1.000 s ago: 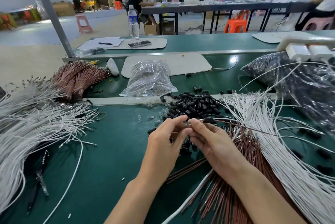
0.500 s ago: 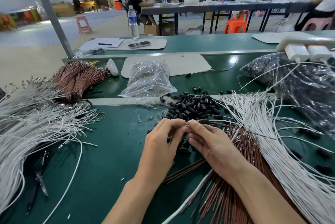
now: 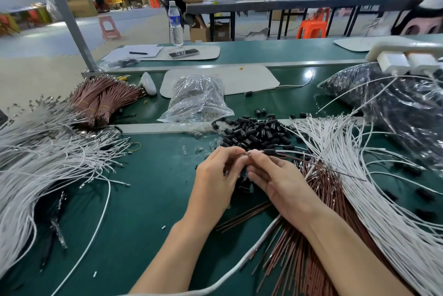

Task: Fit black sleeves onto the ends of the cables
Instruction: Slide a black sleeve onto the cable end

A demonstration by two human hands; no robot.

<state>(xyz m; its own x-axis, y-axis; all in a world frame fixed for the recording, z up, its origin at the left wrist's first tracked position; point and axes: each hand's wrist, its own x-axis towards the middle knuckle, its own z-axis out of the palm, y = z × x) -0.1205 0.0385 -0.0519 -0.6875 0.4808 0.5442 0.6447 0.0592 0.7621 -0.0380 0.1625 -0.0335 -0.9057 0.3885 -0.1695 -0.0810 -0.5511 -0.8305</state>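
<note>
Head view: both hands meet over the green table, just in front of the sleeve pile. The left hand pinches a small shiny piece at the tip of one thin brown cable between thumb and forefinger. Its other fingers are loosely curled, and I cannot tell whether they hold anything more. The right hand pinches the same cable just behind that tip. A black sleeve sits threaded on the cable just beyond the right fingertips, not yet over the end. The cable trails off to the right across the white cables.

Judging from this, the sleeve has to slide toward the tip and seat there. The main risks are:

- The tip is tiny and held only by fingertips, so a hard push could bend the thin cable or make the pinch slip.
- If the right hand lets go to reach the sleeve, the sleeve may run down the cable into the tangle.
- The free length lies over the white cables and beside the brown bundle. A tug could snag it or drag neighbours along.
- A wrist brushing forward could scatter the loose pile.
- The sleeve could seat crooked or only partly, and that would be hard to see at this size.
</note>
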